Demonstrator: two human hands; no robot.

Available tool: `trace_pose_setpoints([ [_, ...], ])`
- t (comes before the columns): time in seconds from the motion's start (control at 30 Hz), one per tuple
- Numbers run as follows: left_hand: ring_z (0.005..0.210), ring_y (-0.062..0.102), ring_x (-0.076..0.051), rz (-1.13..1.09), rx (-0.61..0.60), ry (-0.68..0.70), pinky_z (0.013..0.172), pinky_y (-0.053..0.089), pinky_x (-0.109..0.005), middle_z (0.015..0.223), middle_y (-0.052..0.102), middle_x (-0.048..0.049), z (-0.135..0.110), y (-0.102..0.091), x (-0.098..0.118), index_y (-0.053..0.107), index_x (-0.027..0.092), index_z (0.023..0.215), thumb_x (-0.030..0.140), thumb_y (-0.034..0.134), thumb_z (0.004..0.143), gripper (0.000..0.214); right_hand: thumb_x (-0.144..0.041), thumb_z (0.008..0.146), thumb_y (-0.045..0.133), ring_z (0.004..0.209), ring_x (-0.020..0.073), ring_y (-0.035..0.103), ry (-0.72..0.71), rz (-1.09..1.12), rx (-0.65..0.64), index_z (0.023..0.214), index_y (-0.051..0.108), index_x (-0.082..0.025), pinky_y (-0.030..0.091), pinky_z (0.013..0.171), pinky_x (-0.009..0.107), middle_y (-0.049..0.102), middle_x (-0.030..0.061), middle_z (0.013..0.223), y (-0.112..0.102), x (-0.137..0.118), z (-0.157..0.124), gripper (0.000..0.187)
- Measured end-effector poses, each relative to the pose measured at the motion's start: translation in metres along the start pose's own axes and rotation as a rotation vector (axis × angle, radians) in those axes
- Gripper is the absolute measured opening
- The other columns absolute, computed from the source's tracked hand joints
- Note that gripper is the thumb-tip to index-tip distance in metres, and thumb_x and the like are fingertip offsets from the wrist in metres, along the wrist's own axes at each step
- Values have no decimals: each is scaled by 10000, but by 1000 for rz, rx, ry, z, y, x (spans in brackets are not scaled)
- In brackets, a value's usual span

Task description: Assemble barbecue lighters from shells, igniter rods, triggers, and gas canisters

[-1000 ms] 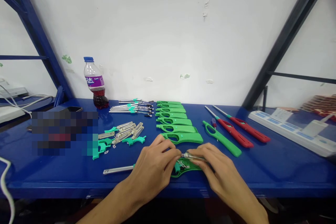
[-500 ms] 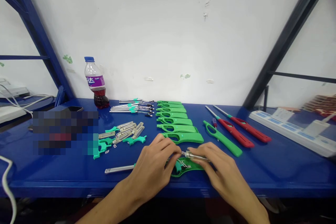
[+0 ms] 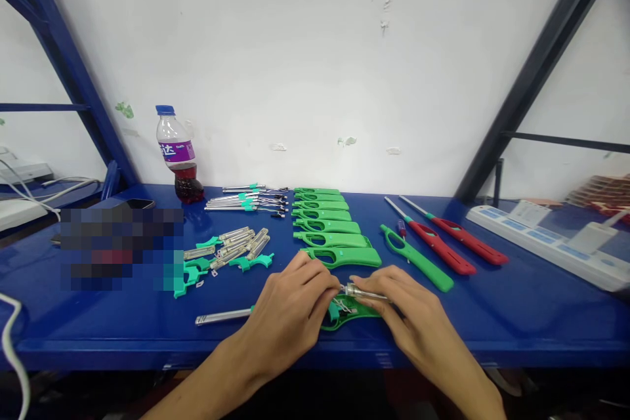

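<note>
A green lighter shell [image 3: 350,314] lies open near the front edge of the blue bench [image 3: 516,321], its silver tube [image 3: 221,317] sticking out to the left. My left hand [image 3: 290,315] rests on the shell with fingers pinched at a small part inside. My right hand [image 3: 408,312] pinches a small silver cylinder [image 3: 361,291] just above the shell. Both hands meet over the shell's middle.
A row of green shells [image 3: 327,226] lies behind my hands. Teal triggers and metal parts [image 3: 229,251] sit to the left, silver tubes [image 3: 246,201] beyond. One green lighter [image 3: 416,266] and two red ones [image 3: 450,243] lie right. A bottle [image 3: 176,156] stands at the back, a power strip [image 3: 551,246] far right.
Almost nothing has moved. My fingers shifted slightly on the silver cylinder and the shell.
</note>
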State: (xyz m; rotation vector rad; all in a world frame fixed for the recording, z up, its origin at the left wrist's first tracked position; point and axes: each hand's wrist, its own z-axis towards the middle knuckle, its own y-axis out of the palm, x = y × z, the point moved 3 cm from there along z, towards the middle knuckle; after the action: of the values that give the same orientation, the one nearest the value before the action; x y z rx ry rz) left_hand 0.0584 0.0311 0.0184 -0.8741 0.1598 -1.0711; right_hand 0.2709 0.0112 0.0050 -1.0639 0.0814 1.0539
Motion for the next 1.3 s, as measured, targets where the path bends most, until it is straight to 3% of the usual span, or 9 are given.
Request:
trace_pose_setpoints([
  [0.4, 851, 603, -213, 34, 18, 53, 774, 495, -348, 943, 725, -35, -1, 1, 2, 684, 191, 1025, 123, 547, 1091, 167, -155, 1122, 536, 1017, 175, 668, -24, -27, 20, 1251, 662, -307, 555, 889, 287, 692, 13, 1068, 1, 0, 0, 236],
  [0.63, 876, 581, -220, 34, 39, -2, 724, 466, -333, 966, 722, -26, 0, -3, 4, 680, 208, 1044, 125, 576, 1078, 137, -190, 1100, 613, 981, 152, 690, -29, -71, 107, 1256, 686, -331, 541, 869, 253, 727, -23, 1039, -1, -4, 2, 222],
  [0.93, 895, 592, -228, 35, 21, -71, 725, 476, -341, 975, 734, -32, 1, -4, 5, 693, 205, 1049, 146, 559, 1077, 149, -220, 1096, 626, 993, 179, 699, -45, -112, 145, 1223, 710, -313, 544, 887, 297, 763, -9, 1072, -3, -5, 3, 179],
  [1.03, 915, 600, -244, 65, -47, -108, 777, 504, -374, 996, 733, -45, 4, -15, 7, 714, 200, 1080, 146, 516, 1089, 205, -242, 1097, 625, 1010, 182, 696, -33, -127, 160, 1279, 711, -328, 545, 893, 301, 741, -2, 1082, -3, -2, 2, 218],
  [1.13, 937, 620, -259, 126, -197, -173, 860, 530, -430, 1003, 724, -46, 4, -31, 11, 730, 210, 1052, 156, 497, 1102, 245, -254, 1104, 613, 1027, 185, 693, -9, -123, 151, 1343, 683, -346, 539, 910, 309, 736, -4, 1105, -3, 0, 2, 265],
  [1.3, 992, 661, -273, 203, -382, -210, 905, 554, -476, 1112, 712, -46, -2, -44, 19, 723, 240, 1153, 107, 556, 1059, 233, -274, 1110, 602, 1014, 190, 692, 56, -113, 124, 1186, 708, -329, 523, 900, 320, 752, -18, 1077, -3, -1, 4, 141],
])
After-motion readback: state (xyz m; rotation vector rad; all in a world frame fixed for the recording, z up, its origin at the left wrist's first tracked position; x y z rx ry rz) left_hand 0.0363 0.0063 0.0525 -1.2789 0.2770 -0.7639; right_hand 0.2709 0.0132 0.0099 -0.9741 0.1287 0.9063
